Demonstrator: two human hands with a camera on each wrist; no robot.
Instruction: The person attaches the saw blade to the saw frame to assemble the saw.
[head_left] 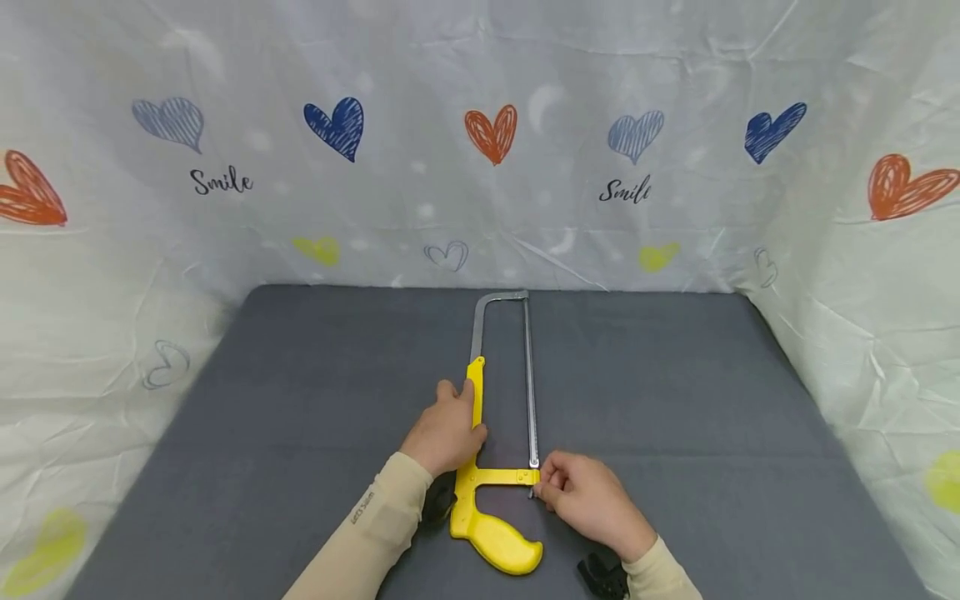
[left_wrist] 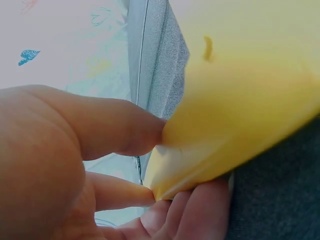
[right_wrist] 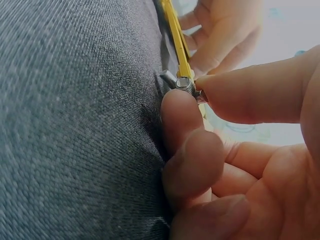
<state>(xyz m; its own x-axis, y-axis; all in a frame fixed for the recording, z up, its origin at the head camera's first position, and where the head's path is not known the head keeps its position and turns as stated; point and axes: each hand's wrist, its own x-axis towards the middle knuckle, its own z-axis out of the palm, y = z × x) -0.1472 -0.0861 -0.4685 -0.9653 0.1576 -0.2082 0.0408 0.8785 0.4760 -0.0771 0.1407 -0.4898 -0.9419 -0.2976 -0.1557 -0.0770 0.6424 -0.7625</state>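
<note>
A hacksaw (head_left: 480, 492) with a yellow handle and frame part (left_wrist: 240, 100) lies flat on the grey table (head_left: 675, 400), its metal bow and thin blade (head_left: 531, 383) pointing away. My left hand (head_left: 446, 433) grips the yellow frame bar just above the handle. My right hand (head_left: 581, 492) pinches the small metal nut (right_wrist: 185, 84) at the near end of the blade, thumb and forefinger closed on it. The nut itself is hidden under the fingers in the head view.
A grey cloth covers the table, and white sheeting printed with hearts (head_left: 491, 133) walls it in at the back and on both sides. Black wrist-camera mounts (head_left: 600, 575) sit at both wrists.
</note>
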